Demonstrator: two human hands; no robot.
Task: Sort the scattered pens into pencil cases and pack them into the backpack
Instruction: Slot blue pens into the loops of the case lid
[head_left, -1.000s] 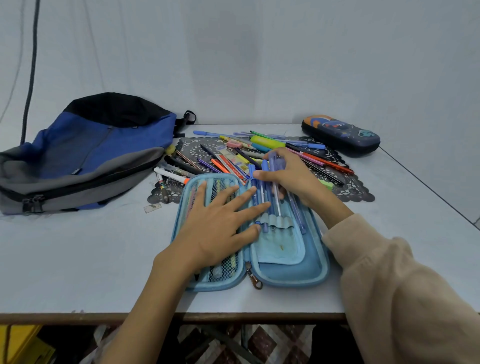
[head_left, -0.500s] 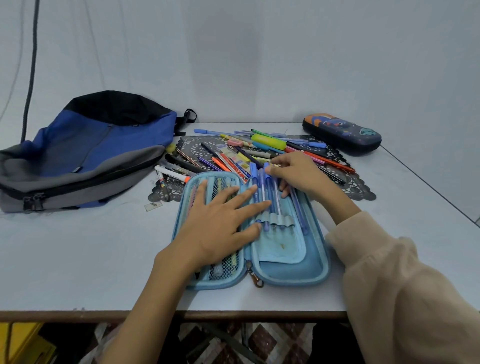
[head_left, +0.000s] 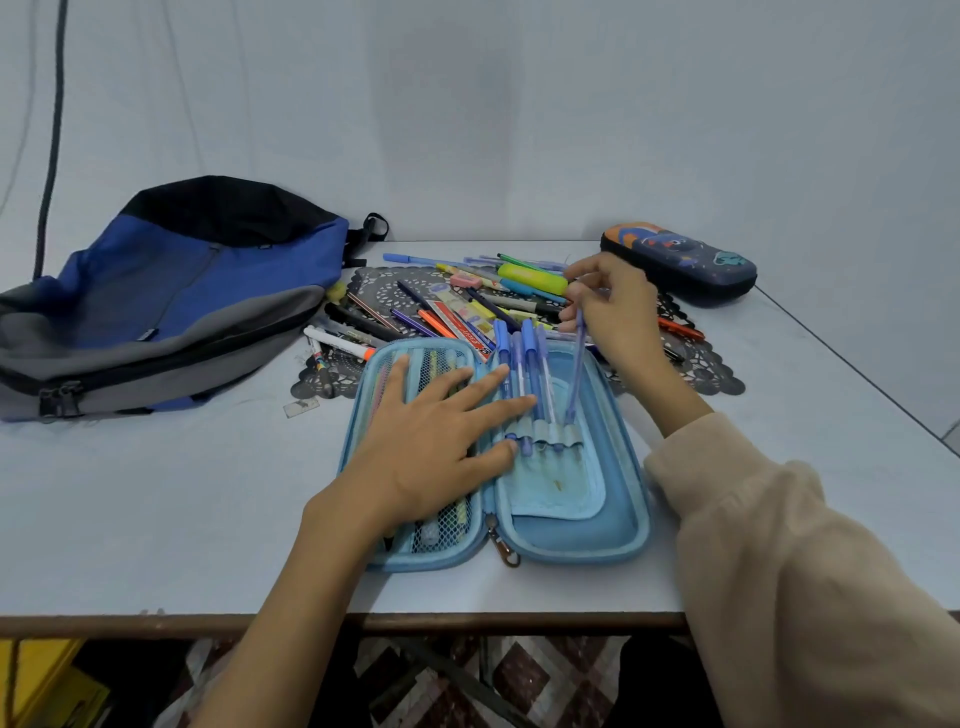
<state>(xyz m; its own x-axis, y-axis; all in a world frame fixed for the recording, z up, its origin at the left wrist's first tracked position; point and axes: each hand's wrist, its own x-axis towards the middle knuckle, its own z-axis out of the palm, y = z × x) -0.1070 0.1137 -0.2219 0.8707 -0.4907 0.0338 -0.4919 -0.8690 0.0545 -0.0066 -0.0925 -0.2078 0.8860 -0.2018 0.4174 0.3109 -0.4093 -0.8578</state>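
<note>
A light blue pencil case (head_left: 618, 525) lies open flat near the table's front edge. My left hand (head_left: 431, 447) rests flat across its mesh half, fingers spread and touching the pens in the elastic loops. Several blue pens (head_left: 524, 374) stand in those loops. My right hand (head_left: 608, 306) is raised over the case's far end and pinches the top of one blue pen (head_left: 575, 374), whose lower tip sits at the rightmost loop. A heap of scattered pens and markers (head_left: 457, 312) lies behind the case. The blue and grey backpack (head_left: 171, 296) lies at the left.
A dark pencil case (head_left: 680, 262) with cartoon prints lies shut at the back right. The pens lie on a black lace mat (head_left: 701, 364). The table's right edge (head_left: 852, 374) runs diagonally; a cable (head_left: 52, 130) hangs at the far left.
My right hand has lifted from the pens in the loops and moved back and up, now pinching one blue pen by its top. My left hand has stayed on the case.
</note>
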